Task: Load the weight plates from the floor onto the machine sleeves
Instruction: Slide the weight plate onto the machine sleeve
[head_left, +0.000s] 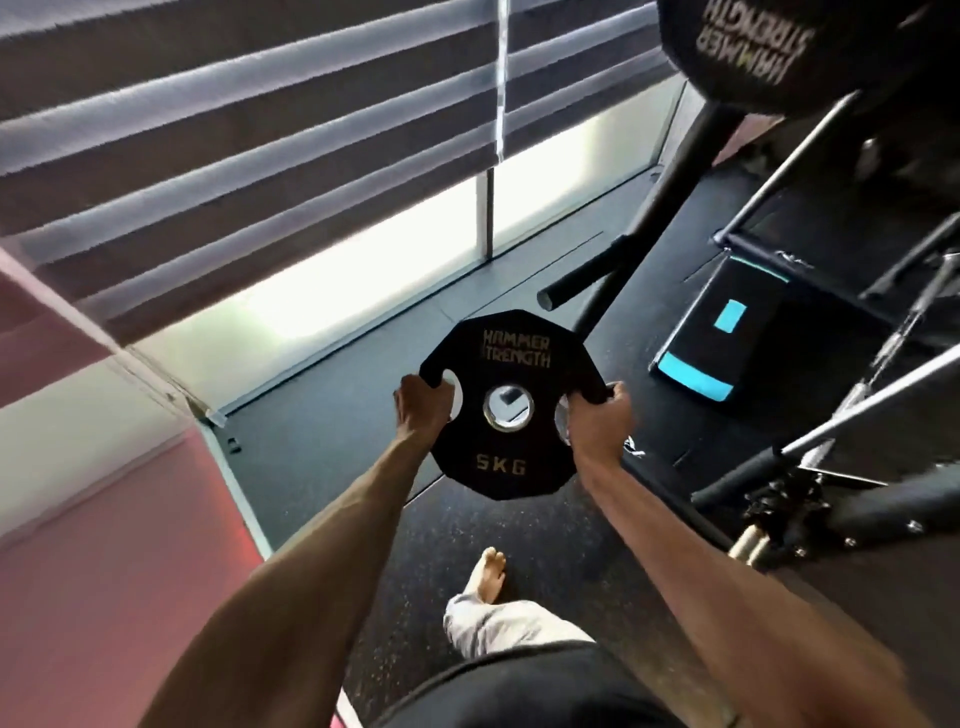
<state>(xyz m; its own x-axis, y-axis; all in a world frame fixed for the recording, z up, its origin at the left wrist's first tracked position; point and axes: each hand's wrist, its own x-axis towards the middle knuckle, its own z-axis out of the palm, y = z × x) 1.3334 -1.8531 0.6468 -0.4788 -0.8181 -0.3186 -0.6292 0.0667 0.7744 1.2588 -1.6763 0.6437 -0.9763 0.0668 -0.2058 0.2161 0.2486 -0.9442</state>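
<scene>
A black 5 kg weight plate (506, 364) with gold lettering and a steel-ringed centre hole hangs in the air in front of me. My left hand (422, 408) grips its left grip slot and my right hand (602, 421) grips its right one. Just beyond the plate's upper right edge, the black machine sleeve (582, 278) points its round end toward the plate. The plate's centre hole sits below and left of the sleeve's end, apart from it.
The black machine frame (810, 322) and a padded roller (748, 473) fill the right side. A black and cyan pad (727, 332) lies on the dark rubber floor (332, 436). A window with striped blinds (249, 156) runs behind. My bare foot (488, 571) stands below the plate.
</scene>
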